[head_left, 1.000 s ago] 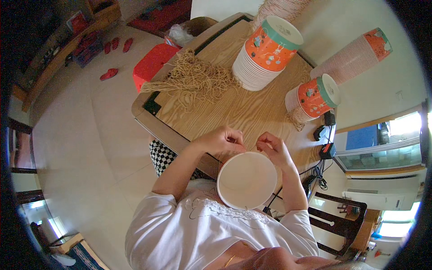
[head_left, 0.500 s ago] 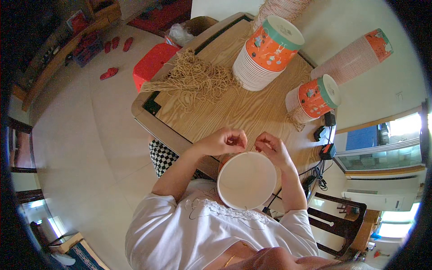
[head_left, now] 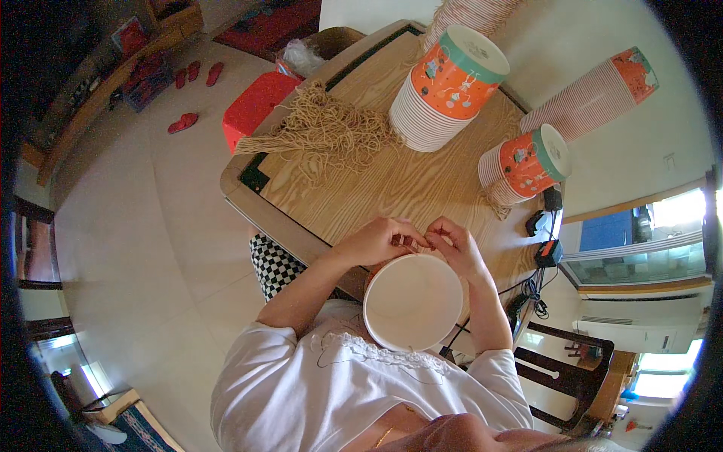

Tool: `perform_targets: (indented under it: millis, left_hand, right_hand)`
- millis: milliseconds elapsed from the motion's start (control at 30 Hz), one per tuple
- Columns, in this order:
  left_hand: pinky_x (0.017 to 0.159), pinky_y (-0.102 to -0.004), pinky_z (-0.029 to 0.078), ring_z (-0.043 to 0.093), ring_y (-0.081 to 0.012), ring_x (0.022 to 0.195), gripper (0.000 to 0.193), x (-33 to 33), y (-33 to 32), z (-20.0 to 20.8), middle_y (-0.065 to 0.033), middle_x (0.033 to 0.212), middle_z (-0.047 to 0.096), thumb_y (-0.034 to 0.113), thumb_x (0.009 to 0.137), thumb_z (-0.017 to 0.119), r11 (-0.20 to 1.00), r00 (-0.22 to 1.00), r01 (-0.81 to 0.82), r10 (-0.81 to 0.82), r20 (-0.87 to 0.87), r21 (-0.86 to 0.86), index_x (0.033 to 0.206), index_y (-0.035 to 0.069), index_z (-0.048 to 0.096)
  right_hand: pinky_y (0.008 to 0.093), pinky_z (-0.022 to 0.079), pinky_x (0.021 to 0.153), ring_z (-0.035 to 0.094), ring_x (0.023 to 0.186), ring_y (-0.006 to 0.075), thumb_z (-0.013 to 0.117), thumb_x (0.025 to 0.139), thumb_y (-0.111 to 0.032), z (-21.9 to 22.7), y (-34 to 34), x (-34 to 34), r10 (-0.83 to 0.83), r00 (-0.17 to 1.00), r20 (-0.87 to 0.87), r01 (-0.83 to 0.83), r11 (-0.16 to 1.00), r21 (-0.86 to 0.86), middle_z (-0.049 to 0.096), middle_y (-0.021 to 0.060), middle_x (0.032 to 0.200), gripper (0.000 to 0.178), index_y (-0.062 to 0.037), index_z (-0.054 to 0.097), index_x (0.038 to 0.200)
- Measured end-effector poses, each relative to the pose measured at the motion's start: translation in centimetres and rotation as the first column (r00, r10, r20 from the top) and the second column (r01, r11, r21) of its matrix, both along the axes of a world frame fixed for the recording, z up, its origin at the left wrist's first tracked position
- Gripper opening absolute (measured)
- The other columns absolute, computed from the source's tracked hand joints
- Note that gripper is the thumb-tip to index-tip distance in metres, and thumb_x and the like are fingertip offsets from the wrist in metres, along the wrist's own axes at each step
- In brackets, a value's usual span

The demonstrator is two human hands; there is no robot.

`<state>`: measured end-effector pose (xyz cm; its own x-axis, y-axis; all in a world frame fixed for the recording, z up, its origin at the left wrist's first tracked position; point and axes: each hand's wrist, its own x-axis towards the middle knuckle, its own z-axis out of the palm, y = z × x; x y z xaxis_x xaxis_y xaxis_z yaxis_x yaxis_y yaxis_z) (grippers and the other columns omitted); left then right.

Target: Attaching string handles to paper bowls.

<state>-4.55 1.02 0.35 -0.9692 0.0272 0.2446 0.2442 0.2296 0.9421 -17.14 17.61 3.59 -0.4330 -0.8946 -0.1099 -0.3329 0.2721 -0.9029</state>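
A white-lined paper bucket (head_left: 413, 305) stands close against my body, its open mouth facing up. At its far rim, my left hand (head_left: 376, 241) and my right hand (head_left: 456, 245) almost meet, fingertips pinched together. A thin tan strand of twine (head_left: 409, 247) shows between them; its ends are hidden by the fingers. Loose tan twine (head_left: 331, 128) lies in a tangled heap at the far left of the wooden table (head_left: 361, 200).
Stacked orange and green paper buckets (head_left: 449, 94) stand upside down at the back, with a smaller stack (head_left: 527, 162) to their right. Black adapters and cables (head_left: 538, 282) line the table's right edge. A red stool (head_left: 256, 105) is beyond the left edge, a dark chair (head_left: 568, 369) at lower right.
My left hand has moved right toward my right hand, narrowing the gap between the fingertips. The bucket stays in about the same place.
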Motion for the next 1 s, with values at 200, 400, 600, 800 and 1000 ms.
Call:
perform_targets:
  millis: [200, 400, 600, 800, 1000]
  left_hand:
    - [0.066, -0.0244, 0.043, 0.052, -0.0098, 0.073, 0.005, 0.7, -0.7, -1.1, 0.0, 0.076, 0.054, 0.003, 0.075, 0.063, 0.848, 0.986, 0.078, -0.142, 0.084, 0.524, 0.079, 0.006, 0.06]
    - [0.064, -0.0252, 0.043, 0.052, -0.0097, 0.074, 0.008, 0.3, -0.4, -0.8, -0.0007, 0.077, 0.055, 0.004, 0.075, 0.067, 0.949, 0.993, 0.097, -0.07, -0.098, 0.301, 0.081, 0.007, 0.062]
    - [0.063, -0.0256, 0.043, 0.052, -0.0115, 0.072, 0.014, 0.1, 0.8, 0.4, -0.0016, 0.078, 0.055, 0.003, 0.071, 0.067, 0.982, 0.998, -0.039, 0.048, -0.042, 0.186, 0.083, 0.009, 0.064]
    - [0.064, -0.0258, 0.042, 0.05, -0.0145, 0.071, 0.017, 0.2, 0.6, -0.4, -0.0021, 0.077, 0.046, -0.005, 0.069, 0.061, 0.978, 0.996, -0.048, 0.063, -0.068, 0.203, 0.078, 0.009, 0.063]
    - [0.064, -0.0255, 0.041, 0.049, -0.0147, 0.074, 0.016, 0.3, 1.0, 1.0, -0.0033, 0.08, 0.045, -0.006, 0.069, 0.059, 0.989, 0.985, -0.121, 0.131, -0.11, 0.089, 0.067, 0.006, 0.051]
  right_hand:
    - [0.0235, 0.045, 0.064, 0.053, 0.07, 0.0092, 0.055, 0.087, -0.009, 0.3, -0.2, 0.3, -0.022, 1.0, -0.015, 0.022, 1.0, 0.006, 0.055, 0.0026, 0.074, 0.009, 0.0002, 0.055, 0.083]
    - [0.0265, 0.046, 0.066, 0.056, 0.072, 0.0125, 0.055, 0.087, -0.01, -0.1, -0.1, 0.0, -0.022, 1.0, -0.015, 0.023, 0.998, 0.051, 0.058, 0.0042, 0.079, 0.013, 0.0026, 0.057, 0.087]
    - [0.0266, 0.046, 0.065, 0.056, 0.072, 0.0124, 0.055, 0.087, -0.009, 0.2, -0.2, -0.2, 0.04, 0.992, -0.122, -0.037, 0.999, 0.026, 0.058, 0.0044, 0.08, 0.012, 0.0025, 0.058, 0.087]
    - [0.0266, 0.046, 0.065, 0.056, 0.072, 0.0123, 0.054, 0.087, -0.008, 0.0, -0.1, -0.1, -0.013, 1.0, 0.001, 0.013, 0.999, 0.038, 0.058, 0.0043, 0.08, 0.011, 0.0022, 0.058, 0.086]
    - [0.0259, 0.046, 0.064, 0.055, 0.072, 0.0117, 0.054, 0.087, -0.008, 0.3, -0.1, -0.1, -0.014, 0.999, -0.045, 0.015, 0.999, 0.032, 0.057, 0.0036, 0.079, 0.011, 0.0022, 0.058, 0.086]
